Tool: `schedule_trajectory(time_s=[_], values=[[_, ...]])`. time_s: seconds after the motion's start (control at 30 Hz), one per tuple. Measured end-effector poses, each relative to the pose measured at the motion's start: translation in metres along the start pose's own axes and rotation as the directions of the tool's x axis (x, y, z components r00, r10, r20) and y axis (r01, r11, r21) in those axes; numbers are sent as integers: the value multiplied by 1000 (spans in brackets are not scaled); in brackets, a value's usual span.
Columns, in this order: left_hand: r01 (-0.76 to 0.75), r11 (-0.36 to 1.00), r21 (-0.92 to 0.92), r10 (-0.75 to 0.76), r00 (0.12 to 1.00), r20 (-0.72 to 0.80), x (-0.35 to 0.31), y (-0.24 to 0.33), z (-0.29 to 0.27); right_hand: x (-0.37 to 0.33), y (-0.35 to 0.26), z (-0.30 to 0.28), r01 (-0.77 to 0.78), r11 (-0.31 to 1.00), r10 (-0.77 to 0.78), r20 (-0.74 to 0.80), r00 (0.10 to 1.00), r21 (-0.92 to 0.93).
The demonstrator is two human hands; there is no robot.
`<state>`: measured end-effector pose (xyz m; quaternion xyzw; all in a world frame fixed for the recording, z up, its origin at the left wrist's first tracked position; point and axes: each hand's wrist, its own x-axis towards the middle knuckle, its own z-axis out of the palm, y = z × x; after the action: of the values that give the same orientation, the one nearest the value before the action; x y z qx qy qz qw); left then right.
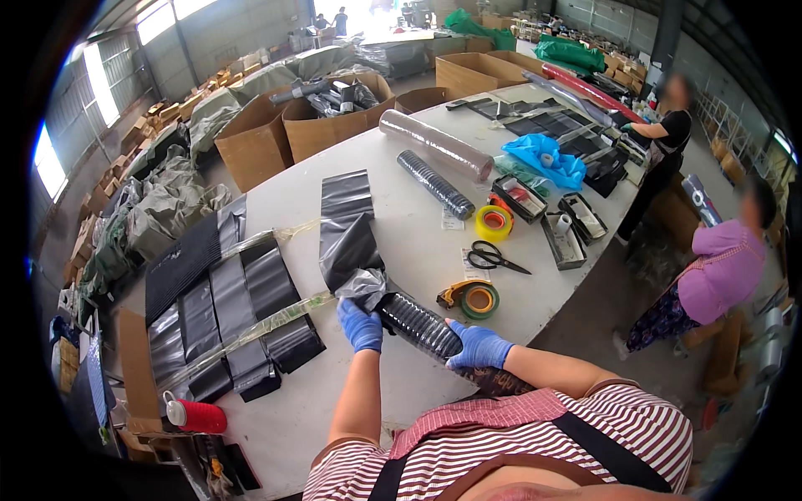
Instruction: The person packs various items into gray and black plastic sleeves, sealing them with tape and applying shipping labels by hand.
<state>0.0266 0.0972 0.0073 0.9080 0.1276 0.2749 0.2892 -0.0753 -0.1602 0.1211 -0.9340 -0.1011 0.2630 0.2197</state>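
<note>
A black ribbed roll (416, 324) with a shiny clear wrap lies slanted in front of me. My right hand (480, 346), in a blue glove, grips its near end, thumb on top and fingers hidden. At the roll's far end, my blue-gloved left hand (361, 324) is closed on the crumpled grey mouth of a black plastic bag (347, 238). The roll's tip meets this mouth; how far it reaches inside is hidden. The rest of the bag stretches flat and creased away from me. To the left lie stacks of flat black bags (230, 292) under clear tape strips.
Right of the roll are a tape dispenser (469, 298), black scissors (498, 258), yellow tape (494, 223) and black trays (564, 242). Beyond lie another ribbed roll (436, 185) and a clear-wrapped roll (436, 145). A red bottle (196, 415) stands left. Two people stand right of the table.
</note>
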Motion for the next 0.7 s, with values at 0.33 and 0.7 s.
schedule_trajectory(time_s=[0.33, 0.7], values=[[50, 991, 123, -114, 800, 589, 61, -15, 21, 91, -43, -13, 24, 990, -5, -132, 991, 140], [424, 877, -226, -212, 763, 611, 61, -115, 25, 226, -69, 40, 146, 925, 22, -433, 901, 350]])
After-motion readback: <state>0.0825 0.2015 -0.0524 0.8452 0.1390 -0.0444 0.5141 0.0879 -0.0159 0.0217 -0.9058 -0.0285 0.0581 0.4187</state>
